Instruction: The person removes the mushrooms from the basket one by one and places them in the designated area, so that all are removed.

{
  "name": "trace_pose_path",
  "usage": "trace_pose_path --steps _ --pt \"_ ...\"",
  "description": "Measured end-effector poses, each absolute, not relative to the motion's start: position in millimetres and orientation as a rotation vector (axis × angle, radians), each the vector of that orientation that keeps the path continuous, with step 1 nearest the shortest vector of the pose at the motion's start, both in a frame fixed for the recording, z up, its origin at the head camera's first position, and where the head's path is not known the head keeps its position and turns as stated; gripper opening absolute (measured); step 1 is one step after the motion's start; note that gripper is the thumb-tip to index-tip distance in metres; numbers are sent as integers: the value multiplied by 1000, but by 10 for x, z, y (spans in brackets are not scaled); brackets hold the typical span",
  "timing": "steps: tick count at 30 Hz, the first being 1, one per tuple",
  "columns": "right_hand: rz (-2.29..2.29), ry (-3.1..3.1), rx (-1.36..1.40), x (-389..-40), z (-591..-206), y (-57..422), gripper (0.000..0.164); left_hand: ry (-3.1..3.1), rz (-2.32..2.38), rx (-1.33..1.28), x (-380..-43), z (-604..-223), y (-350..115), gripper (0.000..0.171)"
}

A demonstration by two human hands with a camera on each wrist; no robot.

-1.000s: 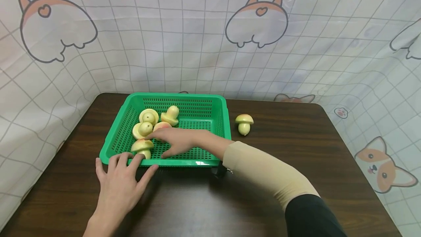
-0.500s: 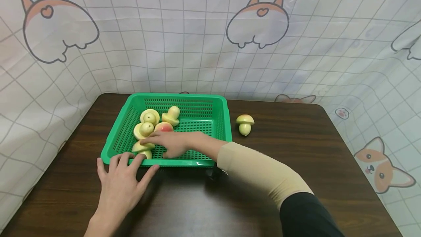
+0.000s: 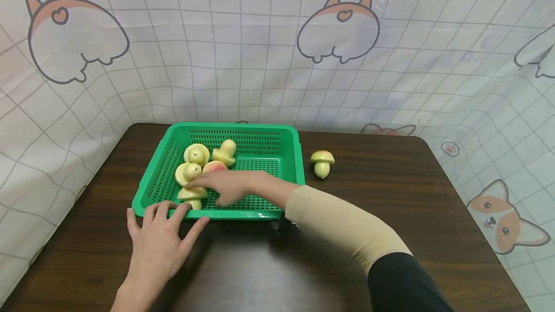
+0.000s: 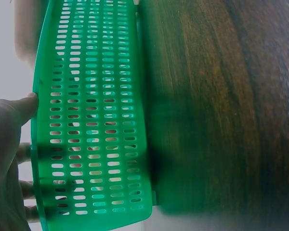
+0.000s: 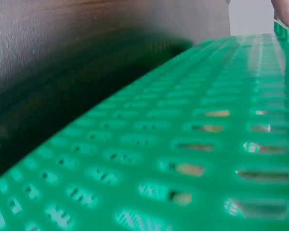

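In the head view my left hand (image 3: 158, 235) holds the front rim of a green plastic basket (image 3: 256, 214) near its left corner. The left wrist view has the thumb at the rim (image 4: 35, 120) and other fingers beyond it. My right hand (image 3: 231, 187) reaches inside the basket. Its fingertips touch the cap of a toy mushroom (image 3: 192, 194) at the front left, while its thumb stands apart. This mushroom's stem points toward the front wall. Other pale yellow toy mushrooms (image 3: 187, 174) lie beside it, one with a reddish cap (image 3: 214, 166) partly behind the right hand.
One more toy mushroom (image 3: 322, 163) lies cap-up on the dark wooden table (image 3: 381, 191), right of the basket. A white grid-patterned cloth (image 3: 256, 81) hangs around the table's back and sides. A small black device (image 3: 284, 225) is by the right wrist.
The right hand has drawn slightly back, its fingertips now on the front-left mushroom. That mushroom has turned and shifted a little right. The left hand stays on the rim.
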State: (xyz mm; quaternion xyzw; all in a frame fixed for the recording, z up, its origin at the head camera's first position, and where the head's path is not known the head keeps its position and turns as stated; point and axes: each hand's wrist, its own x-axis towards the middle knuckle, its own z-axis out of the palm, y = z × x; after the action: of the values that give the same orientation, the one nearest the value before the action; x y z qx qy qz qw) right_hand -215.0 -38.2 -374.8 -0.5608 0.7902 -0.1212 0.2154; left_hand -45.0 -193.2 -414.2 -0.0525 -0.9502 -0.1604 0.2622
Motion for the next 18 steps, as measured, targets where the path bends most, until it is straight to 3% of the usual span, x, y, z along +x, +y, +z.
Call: trace_pose_path --steps 2,8,14,18 --pt "-324 2197 -1545 -2147 -3749 -393 72 -2575 -430 -141 -449 -4139 -1937 46" --pt "-399 2266 -1549 -2175 -3764 -376 30 -2575 -438 -129 -442 -4141 -1935 46" --pt "-336 2223 -1518 -2174 -3781 -379 67 -2571 -440 -133 -444 -4140 -1936 46" --pt "-312 2232 -1473 -2158 -3800 -383 59 -2579 -440 -129 -447 -4144 -1931 47"
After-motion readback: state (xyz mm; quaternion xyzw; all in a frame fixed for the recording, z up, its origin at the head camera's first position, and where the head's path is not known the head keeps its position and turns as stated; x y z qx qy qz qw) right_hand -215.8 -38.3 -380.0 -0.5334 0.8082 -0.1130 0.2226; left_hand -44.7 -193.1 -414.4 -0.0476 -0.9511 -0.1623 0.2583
